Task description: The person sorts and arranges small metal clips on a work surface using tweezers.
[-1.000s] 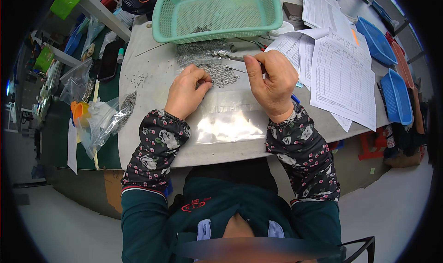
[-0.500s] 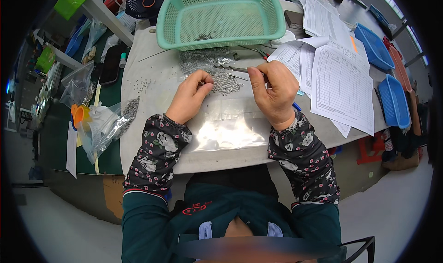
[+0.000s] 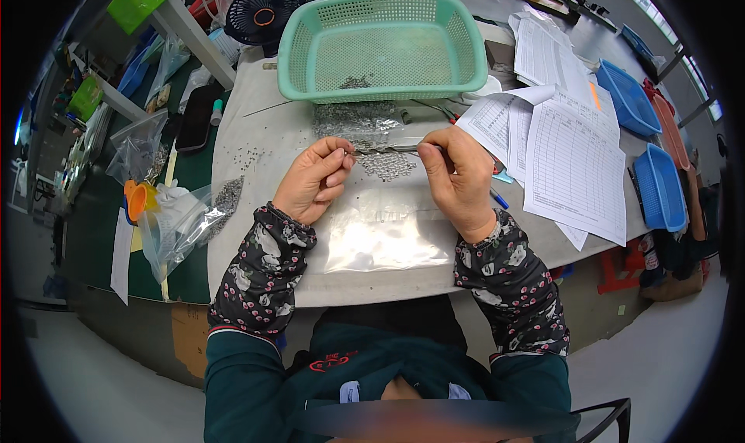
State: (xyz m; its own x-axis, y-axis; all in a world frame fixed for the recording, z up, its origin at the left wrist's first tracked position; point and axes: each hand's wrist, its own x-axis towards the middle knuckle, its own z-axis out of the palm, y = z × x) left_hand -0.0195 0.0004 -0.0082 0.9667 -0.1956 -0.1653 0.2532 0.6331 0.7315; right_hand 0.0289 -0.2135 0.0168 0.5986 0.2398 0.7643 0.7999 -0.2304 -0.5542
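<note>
Right hand (image 3: 458,180): fingers pinching a twist drill bit (image 3: 379,150) by its shank end. Left hand (image 3: 314,183): thumb and forefinger pressed together at the bit's tip; cannot tell if anything sits between. Small metal parts (image 3: 386,168) on worktop (image 3: 272,136), between both sets of fingers. Green basket (image 3: 403,47) beyond them.

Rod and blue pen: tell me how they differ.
The rod is grey with a twisted end; the blue pen shows no twist. The right hand holds the rod, while the blue pen lies on the table. The rod runs nearly level across the view; the blue pen slants. Both are slim.
</note>
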